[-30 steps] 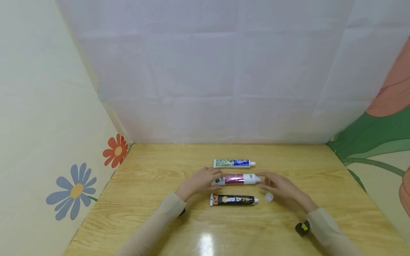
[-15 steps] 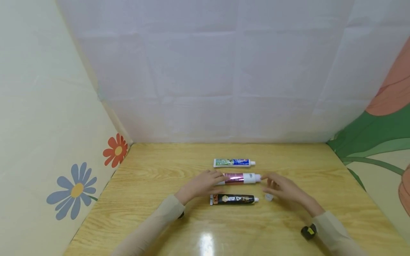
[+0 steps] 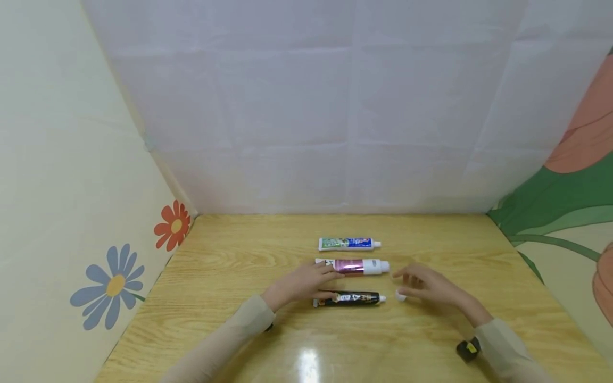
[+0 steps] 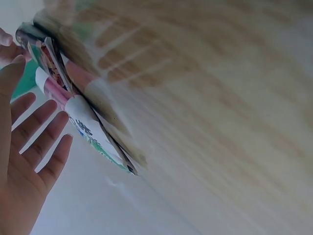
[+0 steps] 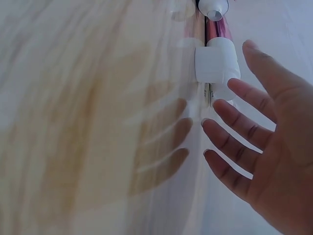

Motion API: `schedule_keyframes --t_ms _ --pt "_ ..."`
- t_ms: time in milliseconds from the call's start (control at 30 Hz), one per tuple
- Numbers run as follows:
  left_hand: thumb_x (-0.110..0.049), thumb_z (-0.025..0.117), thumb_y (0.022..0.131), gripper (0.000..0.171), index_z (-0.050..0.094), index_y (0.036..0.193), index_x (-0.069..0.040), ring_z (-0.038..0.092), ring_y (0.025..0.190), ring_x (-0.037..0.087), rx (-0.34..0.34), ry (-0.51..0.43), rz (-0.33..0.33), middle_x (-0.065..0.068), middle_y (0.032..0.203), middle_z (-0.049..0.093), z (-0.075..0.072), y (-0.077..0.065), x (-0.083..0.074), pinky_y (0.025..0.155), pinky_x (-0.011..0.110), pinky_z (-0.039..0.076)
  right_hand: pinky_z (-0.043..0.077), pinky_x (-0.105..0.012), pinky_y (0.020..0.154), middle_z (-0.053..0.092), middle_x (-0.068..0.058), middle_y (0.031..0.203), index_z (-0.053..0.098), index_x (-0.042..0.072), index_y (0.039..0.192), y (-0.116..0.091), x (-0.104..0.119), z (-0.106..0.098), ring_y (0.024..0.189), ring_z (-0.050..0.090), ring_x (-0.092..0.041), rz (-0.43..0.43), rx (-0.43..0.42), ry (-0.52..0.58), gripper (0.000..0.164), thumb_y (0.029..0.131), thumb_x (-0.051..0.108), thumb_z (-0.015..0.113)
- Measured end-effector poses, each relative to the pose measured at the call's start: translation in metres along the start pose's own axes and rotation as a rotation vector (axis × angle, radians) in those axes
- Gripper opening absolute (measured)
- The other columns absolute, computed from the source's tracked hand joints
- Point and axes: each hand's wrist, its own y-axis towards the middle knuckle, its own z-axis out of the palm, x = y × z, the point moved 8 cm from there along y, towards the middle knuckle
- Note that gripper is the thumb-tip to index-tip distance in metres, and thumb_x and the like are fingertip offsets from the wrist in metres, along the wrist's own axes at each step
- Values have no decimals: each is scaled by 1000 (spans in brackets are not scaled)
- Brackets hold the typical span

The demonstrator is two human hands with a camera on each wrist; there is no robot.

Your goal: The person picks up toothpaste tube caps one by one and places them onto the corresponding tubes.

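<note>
Three toothpaste tubes lie in a row on the wooden table in the head view. Farthest is a green-and-blue tube (image 3: 346,244); a pink-and-white tube (image 3: 353,267) is in the middle; nearest is a black tube (image 3: 356,299) with a bare white nozzle. My left hand (image 3: 301,283) hovers over the left ends of the pink and black tubes, fingers spread and relaxed. My right hand (image 3: 433,285) is beside a loose white cap (image 3: 400,296), thumb near it. In the right wrist view its fingers (image 5: 234,152) are spread, apart from the cap.
The wooden table (image 3: 230,340) runs back to a white cloth wall (image 3: 287,106). Flower-printed panels (image 3: 115,159) stand at both sides. A black wrist camera (image 3: 468,349) hangs under the right sleeve.
My left hand has shifted from the pink tube toward the black tube. My right hand has drawn away from the pink tube's capped end, nearer the loose cap.
</note>
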Motion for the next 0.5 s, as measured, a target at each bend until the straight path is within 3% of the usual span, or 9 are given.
schedule_keyframes --t_ms 200,500 --pt "-56 39 92 59 45 137 -18 51 117 17 101 -65 -29 1 130 53 12 -2 -2 102 35 41 48 -25 73 58 6 99 58 16 119 -3 -1 4 88 54 -11 -17 23 -30 45 84 44 64" --pt "-61 39 90 65 40 140 -20 46 124 22 183 -87 -44 5 139 45 13 -4 -7 104 39 39 48 -29 79 59 9 102 59 18 117 -3 -6 7 93 55 -11 -19 59 -23 46 79 44 68"
